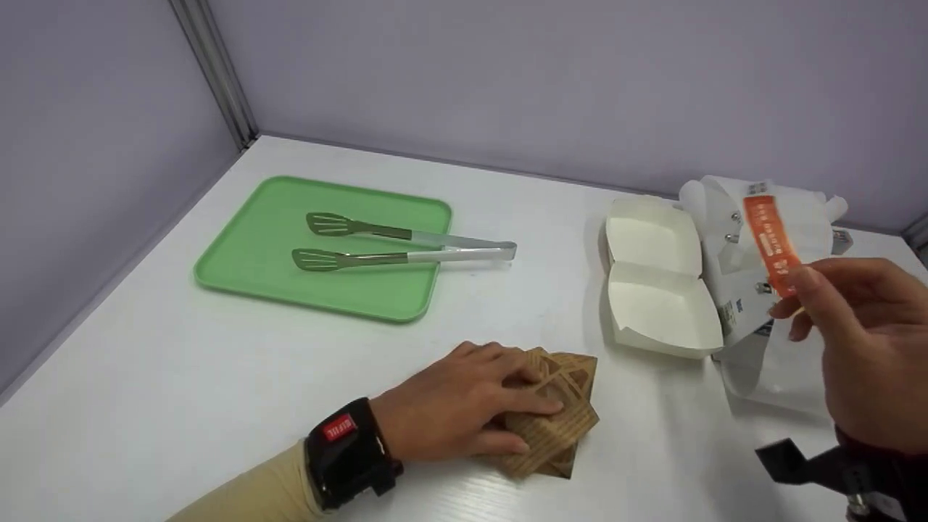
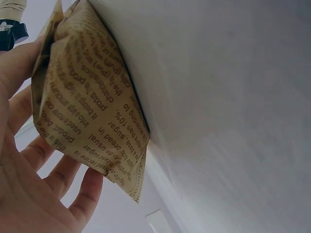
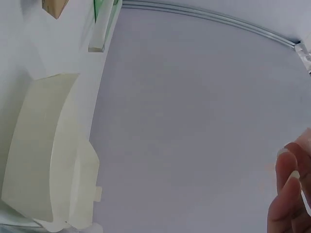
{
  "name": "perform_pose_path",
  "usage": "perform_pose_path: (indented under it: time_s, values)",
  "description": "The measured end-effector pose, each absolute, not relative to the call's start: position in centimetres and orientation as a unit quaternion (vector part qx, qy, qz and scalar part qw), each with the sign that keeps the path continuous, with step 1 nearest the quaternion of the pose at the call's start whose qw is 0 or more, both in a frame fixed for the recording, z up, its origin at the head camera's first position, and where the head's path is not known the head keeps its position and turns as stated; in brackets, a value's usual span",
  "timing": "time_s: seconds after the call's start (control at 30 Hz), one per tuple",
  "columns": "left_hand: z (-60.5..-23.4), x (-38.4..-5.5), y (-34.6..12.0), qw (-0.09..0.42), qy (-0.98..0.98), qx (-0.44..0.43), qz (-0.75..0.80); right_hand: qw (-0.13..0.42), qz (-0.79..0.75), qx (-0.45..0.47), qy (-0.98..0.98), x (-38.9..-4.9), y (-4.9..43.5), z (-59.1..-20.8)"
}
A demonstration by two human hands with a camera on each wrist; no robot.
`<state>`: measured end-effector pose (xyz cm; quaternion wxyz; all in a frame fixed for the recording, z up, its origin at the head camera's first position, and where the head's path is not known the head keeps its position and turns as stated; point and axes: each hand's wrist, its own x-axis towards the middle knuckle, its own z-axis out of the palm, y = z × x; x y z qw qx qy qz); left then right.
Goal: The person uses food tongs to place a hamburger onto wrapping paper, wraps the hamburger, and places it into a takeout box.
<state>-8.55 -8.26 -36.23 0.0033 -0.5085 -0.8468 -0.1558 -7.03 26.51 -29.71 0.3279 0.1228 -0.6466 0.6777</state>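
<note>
My left hand point(image 1: 457, 406) grips a packet folded in brown printed paper point(image 1: 562, 431) on the white table, thumb and index finger lying over its near side. In the left wrist view the packet point(image 2: 92, 92) shows lines of text, with the thumb on one side and the other fingers round its lower edge. Raised at the right, my right hand point(image 1: 870, 341) pinches one end of an orange sticker strip point(image 1: 768, 235) with pale lettering between thumb and fingertips. An unfolded white paper box point(image 1: 656, 308) stands with its lid back, left of the right hand.
A green tray point(image 1: 239, 254) lies at the back left, with metal tongs point(image 1: 464, 254) across it, their handle end past its right rim. White plastic wrapping with small metal pieces point(image 1: 783, 370) is heaped right of the box. Partition walls point(image 1: 507, 87) border the table.
</note>
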Motion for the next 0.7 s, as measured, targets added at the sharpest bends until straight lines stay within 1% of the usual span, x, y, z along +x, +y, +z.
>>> perform_pose_path:
  time_s: [0.03,0.17,0.4,0.57,0.7]
  values:
    - [-36.2,-8.5,-8.2,0.003,-0.847,-0.509,-0.157,0.313,0.698,0.137,-0.629,-7.0,26.3,-29.7]
    - [-36.2,-8.6,-8.2,0.003,-0.846,-0.508,-0.159,0.261,0.708,0.135,-0.642,-6.4,25.2,-29.6]
    - [-36.2,-8.7,-8.1,-0.011,-0.846,-0.504,-0.173,0.179,0.635,0.131,-0.74,-5.3,23.7,-29.8]
    - [-36.1,-8.7,-8.2,-0.016,-0.846,-0.5,-0.185,0.123,0.613,0.142,-0.767,-4.8,23.1,-31.0]
    - [-36.1,-8.7,-8.3,-0.014,-0.845,-0.501,-0.183,0.081,0.619,0.125,-0.771,-4.5,22.4,-31.9]
